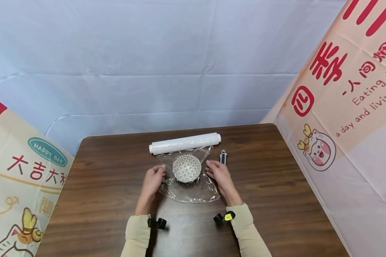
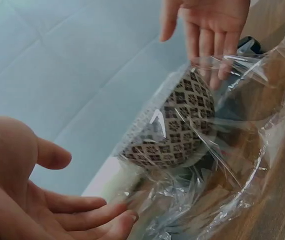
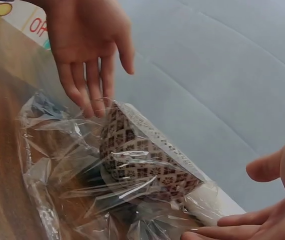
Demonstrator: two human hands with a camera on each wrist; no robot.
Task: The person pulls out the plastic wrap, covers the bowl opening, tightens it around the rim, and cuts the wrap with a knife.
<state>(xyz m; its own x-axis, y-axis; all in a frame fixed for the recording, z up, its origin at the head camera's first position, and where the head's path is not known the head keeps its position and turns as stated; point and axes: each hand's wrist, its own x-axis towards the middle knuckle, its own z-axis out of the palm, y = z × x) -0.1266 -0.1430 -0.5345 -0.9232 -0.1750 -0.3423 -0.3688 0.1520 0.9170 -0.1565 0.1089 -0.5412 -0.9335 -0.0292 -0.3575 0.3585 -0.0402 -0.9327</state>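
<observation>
A patterned bowl (image 1: pixel 187 167) stands on the table under a sheet of clear plastic wrap (image 1: pixel 193 195). In the left wrist view the wrap (image 2: pixel 277 150) drapes over the rim and down the bowl's side in shiny creases. To the bowl's left is my left hand (image 1: pixel 153 179), fingers extended and touching the film's edge. My right hand (image 1: pixel 221 176) mirrors it on the other side, with fingers outstretched at the film close to the bowl. Both palms face the bowl (image 3: pixel 142 155) in the wrist views, and neither hand grips anything.
Behind the bowl lies the white roll of plastic wrap (image 1: pixel 186 142), from which the sheet runs forward. A utility knife (image 1: pixel 223 157) lies just beyond the right hand. The brown wooden table (image 1: pixel 109 171) is bordered by hanging cloths (image 1: pixel 141 71).
</observation>
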